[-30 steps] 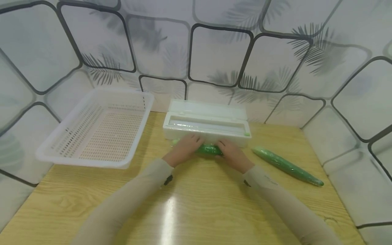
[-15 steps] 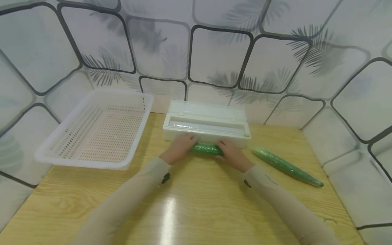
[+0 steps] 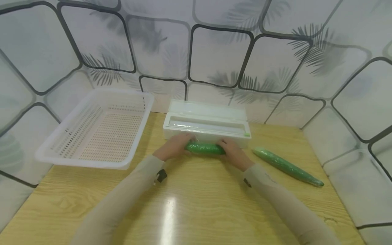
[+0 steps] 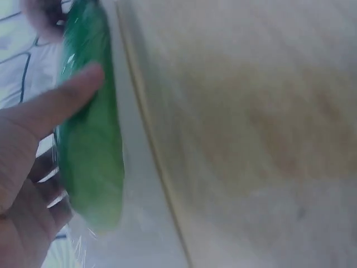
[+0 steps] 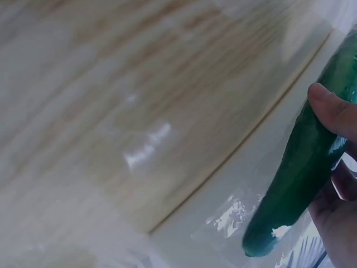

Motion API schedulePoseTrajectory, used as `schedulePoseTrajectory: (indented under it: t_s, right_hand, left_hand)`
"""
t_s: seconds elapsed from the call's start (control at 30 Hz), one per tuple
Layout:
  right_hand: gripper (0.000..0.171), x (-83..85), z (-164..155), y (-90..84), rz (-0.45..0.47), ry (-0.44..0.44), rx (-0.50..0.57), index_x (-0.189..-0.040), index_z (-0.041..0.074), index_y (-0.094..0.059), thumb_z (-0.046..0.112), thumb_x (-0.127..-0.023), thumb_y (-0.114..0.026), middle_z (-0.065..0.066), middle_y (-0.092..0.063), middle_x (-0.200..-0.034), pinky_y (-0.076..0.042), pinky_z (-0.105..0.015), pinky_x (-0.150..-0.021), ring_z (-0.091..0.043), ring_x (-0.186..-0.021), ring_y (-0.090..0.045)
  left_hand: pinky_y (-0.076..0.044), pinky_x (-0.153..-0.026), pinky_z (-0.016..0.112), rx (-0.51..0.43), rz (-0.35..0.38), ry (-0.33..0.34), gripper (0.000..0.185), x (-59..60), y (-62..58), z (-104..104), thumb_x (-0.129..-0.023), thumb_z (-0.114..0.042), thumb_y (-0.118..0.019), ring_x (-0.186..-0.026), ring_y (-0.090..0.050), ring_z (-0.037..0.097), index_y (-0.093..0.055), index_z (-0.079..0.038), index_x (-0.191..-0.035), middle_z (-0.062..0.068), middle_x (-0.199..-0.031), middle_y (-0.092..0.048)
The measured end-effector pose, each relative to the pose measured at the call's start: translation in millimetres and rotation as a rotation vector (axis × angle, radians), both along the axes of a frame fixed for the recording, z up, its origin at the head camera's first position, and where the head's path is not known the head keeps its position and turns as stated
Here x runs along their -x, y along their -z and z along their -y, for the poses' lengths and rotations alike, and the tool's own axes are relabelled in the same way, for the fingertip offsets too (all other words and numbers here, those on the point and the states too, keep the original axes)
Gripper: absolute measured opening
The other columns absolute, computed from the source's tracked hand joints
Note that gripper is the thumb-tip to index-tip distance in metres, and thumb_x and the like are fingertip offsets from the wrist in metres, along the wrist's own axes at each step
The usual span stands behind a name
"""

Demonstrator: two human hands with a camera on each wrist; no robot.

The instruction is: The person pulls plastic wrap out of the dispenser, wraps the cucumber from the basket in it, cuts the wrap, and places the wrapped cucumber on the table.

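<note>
In the head view a green cucumber (image 3: 204, 148) lies crosswise in front of the white cling film box (image 3: 211, 136), which has its lid up. My left hand (image 3: 175, 146) holds the cucumber's left part. In the left wrist view the thumb (image 4: 83, 84) lies over the cucumber (image 4: 92, 151) and the fingers are behind it; clear film sticks out past its pale end. My right hand (image 3: 234, 153) grips the right part, with its thumb (image 5: 329, 106) across the skin in the right wrist view. Shiny film shows around that tip.
A second cucumber (image 3: 288, 166), wrapped in film, lies slanted on the wooden table (image 3: 196, 211) at the right. To the left stands a white perforated basket (image 3: 130, 149). Patterned wall panels (image 3: 220, 58) enclose the back and sides.
My left hand has slid leftward along the cucumber, so more of its middle shows between the hands. The right hand has hardly moved. Box, basket and second cucumber stay put.
</note>
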State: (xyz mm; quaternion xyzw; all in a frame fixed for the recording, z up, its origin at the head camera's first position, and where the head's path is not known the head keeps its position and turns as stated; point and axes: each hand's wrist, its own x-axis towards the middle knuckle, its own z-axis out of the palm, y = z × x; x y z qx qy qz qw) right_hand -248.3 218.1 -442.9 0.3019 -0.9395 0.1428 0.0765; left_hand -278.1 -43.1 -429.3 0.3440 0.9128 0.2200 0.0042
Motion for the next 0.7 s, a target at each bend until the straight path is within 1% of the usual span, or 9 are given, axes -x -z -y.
schedulePoseTrajectory:
  t_s: [0.07, 0.13, 0.2, 0.27, 0.37, 0.5, 0.57, 0.63, 0.7]
  right_hand:
    - [0.05, 0.2, 0, 1.5, 0.001, 0.003, 0.008, -0.118, -0.002, -0.057, 0.001, -0.072, -0.076, -0.018, -0.057, -0.117, -0.045, -0.044, -0.101, -0.032, -0.11, -0.055]
    - [0.05, 0.2, -1, 2.5, 0.004, 0.007, 0.01, -0.117, -0.001, -0.058, 0.001, -0.07, -0.076, -0.017, -0.058, -0.116, -0.045, -0.043, -0.101, -0.031, -0.109, -0.056]
    - [0.05, 0.3, -1, 3.1, 0.004, 0.008, 0.014, -0.116, 0.0, -0.058, 0.001, -0.07, -0.077, -0.017, -0.058, -0.116, -0.045, -0.043, -0.102, -0.031, -0.109, -0.055]
    - [0.05, -0.3, -1, 3.4, 0.0, 0.009, 0.016, -0.116, -0.001, -0.058, 0.001, -0.07, -0.077, -0.017, -0.058, -0.116, -0.045, -0.043, -0.101, -0.031, -0.109, -0.055]
    - [0.05, -0.8, -2, 4.3, 0.008, 0.018, 0.025, -0.117, -0.001, -0.057, 0.0, -0.07, -0.076, -0.017, -0.057, -0.116, -0.045, -0.044, -0.101, -0.031, -0.109, -0.055]
    - [0.05, -1.7, -1, 4.1, 0.03, 0.037, 0.024, -0.118, -0.001, -0.057, -0.001, -0.071, -0.075, -0.017, -0.057, -0.118, -0.044, -0.043, -0.103, -0.031, -0.112, -0.055]
    - [0.05, -2.3, -1, 3.3, 0.036, 0.041, 0.022, -0.119, -0.001, -0.056, 0.0, -0.072, -0.074, -0.017, -0.057, -0.119, -0.044, -0.043, -0.103, -0.031, -0.113, -0.054]
    - [0.049, -2.7, -1, 2.8, 0.037, 0.044, 0.025, -0.119, -0.001, -0.056, 0.0, -0.073, -0.074, -0.018, -0.056, -0.12, -0.043, -0.043, -0.104, -0.032, -0.113, -0.054]
    - [0.049, -3.2, -1, 2.4, 0.036, 0.043, 0.029, -0.12, -0.002, -0.055, 0.001, -0.074, -0.073, -0.018, -0.056, -0.12, -0.043, -0.044, -0.104, -0.032, -0.114, -0.053]
  left_hand:
    - [-0.045, -0.101, 0.039, -0.012, -0.01, -0.018, 0.062, 0.5, -5.1, 3, -0.063, -0.024, -0.085, -0.11, -0.052, 0.022, -0.056, -0.012, -0.116, 0.005, -0.115, -0.058]
    - [-0.043, -0.102, 0.041, -0.033, -0.045, -0.035, 0.068, 0.0, -10.7, 7, -0.06, -0.029, -0.087, -0.112, -0.048, 0.024, -0.055, -0.011, -0.117, 0.007, -0.117, -0.055]
    - [-0.044, -0.102, 0.04, -0.057, -0.067, -0.047, 0.068, -1.0, -15.1, 10, -0.06, -0.03, -0.087, -0.11, -0.047, 0.025, -0.055, -0.009, -0.117, 0.009, -0.115, -0.053]
    - [-0.047, -0.098, 0.038, -0.074, -0.052, -0.055, 0.061, -3.1, -17.9, 13, -0.063, -0.028, -0.085, -0.104, -0.05, 0.024, -0.056, -0.007, -0.113, 0.009, -0.111, -0.053]
    - [-0.052, -0.091, 0.033, -0.07, -0.002, -0.073, 0.044, -6.1, -18.3, 19, -0.075, -0.024, -0.077, -0.097, -0.057, 0.021, -0.059, -0.004, -0.109, 0.009, -0.105, -0.057]
    - [-0.054, -0.085, 0.034, -0.071, 0.061, -0.1, 0.029, -7.0, -16.7, 23, -0.087, -0.022, -0.064, -0.093, -0.062, 0.022, -0.062, -0.002, -0.108, 0.01, -0.101, -0.063]
    - [-0.054, -0.085, 0.035, -0.079, 0.102, -0.106, 0.026, -6.6, -14.9, 23, -0.09, -0.023, -0.061, -0.092, -0.062, 0.021, -0.062, -0.004, -0.108, 0.008, -0.1, -0.065]
    - [-0.052, -0.087, 0.035, -0.061, 0.111, -0.098, 0.024, -6.1, -11.7, 23, -0.088, -0.022, -0.063, -0.093, -0.061, 0.019, -0.062, -0.007, -0.106, 0.006, -0.099, -0.065]
    - [-0.051, -0.091, 0.036, -0.036, 0.114, -0.087, 0.029, -6.4, -7.7, 22, -0.085, -0.024, -0.067, -0.097, -0.059, 0.02, -0.061, -0.008, -0.108, 0.006, -0.103, -0.064]
